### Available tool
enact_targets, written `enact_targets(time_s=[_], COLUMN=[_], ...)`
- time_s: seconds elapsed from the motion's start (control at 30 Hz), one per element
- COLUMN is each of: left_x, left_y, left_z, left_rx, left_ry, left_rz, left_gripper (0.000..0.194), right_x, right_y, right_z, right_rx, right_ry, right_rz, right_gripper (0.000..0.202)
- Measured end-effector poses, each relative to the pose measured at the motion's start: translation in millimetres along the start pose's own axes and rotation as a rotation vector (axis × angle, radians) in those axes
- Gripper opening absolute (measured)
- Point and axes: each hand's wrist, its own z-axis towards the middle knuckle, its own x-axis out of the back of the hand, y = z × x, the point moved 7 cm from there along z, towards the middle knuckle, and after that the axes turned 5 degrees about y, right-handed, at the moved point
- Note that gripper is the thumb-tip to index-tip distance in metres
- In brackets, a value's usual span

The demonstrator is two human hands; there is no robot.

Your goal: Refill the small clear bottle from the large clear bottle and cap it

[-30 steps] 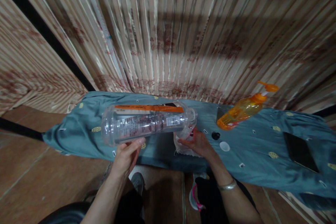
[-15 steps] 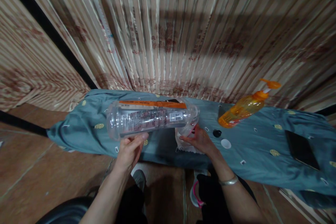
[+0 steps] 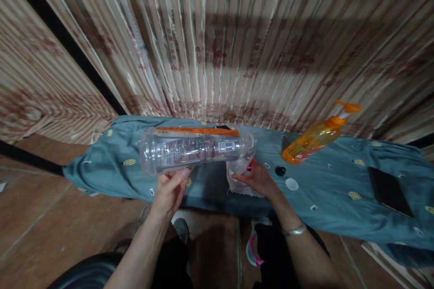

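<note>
"While you've got the big clear plastic bottle (image 3: 190, 150) w/ the orange-striped label on its side, neck to your right, over the blue-green patterned cloth (image 3: 203, 196), what matters most?"

"Steady support, I'd say; your left hand (image 3: 171, 189) pinches it near the base, thumb on the near side, other fingers mostly hidden; grip looks light, so slide a bit twd the middle if it sags; can't make out any contents."

"And your right hand (image 3: 260, 180)?"

"It's by the neck, fingers bent round what looks like a small clear plastic container w/ pink marking (image 3: 238, 165); can't tell if they touch the neck too; best line up both ends, go slow, don't squeeze; thin walls prob. flex."

"Watch anything nearby?"

"Yes; pale scalloped-edge sheet (image 3: 246, 188) shows under that hand; small round black cap (image 3: 280, 171) & flat white disc (image 3: 291, 184) sit just to its right, so don't sweep yr forearm that way; see-through orange pump bottle (image 3: 312, 142) stands beyond them, prob. clear of you."
</note>
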Motion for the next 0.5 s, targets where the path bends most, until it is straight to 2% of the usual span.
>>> enact_targets(time_s=[0.1,0.5], left_x=[-0.4,-7.8], left_y=[-1.9,0.4], left_z=[0.4,-2.6], left_rx=[0.014,0.012], left_ry=[-0.003,-0.032], left_rz=[-0.017,-0.079], left_gripper=[0.037,0.034], right_x=[-2.0,-3.1], right_y=[-0.7,3.6], right_z=[0.3,1.3], right_rx=[-0.003,-0.009], right_ry=[-0.034,-0.007], right_rz=[0.011,-0.028], right_gripper=[0.063,0.061])
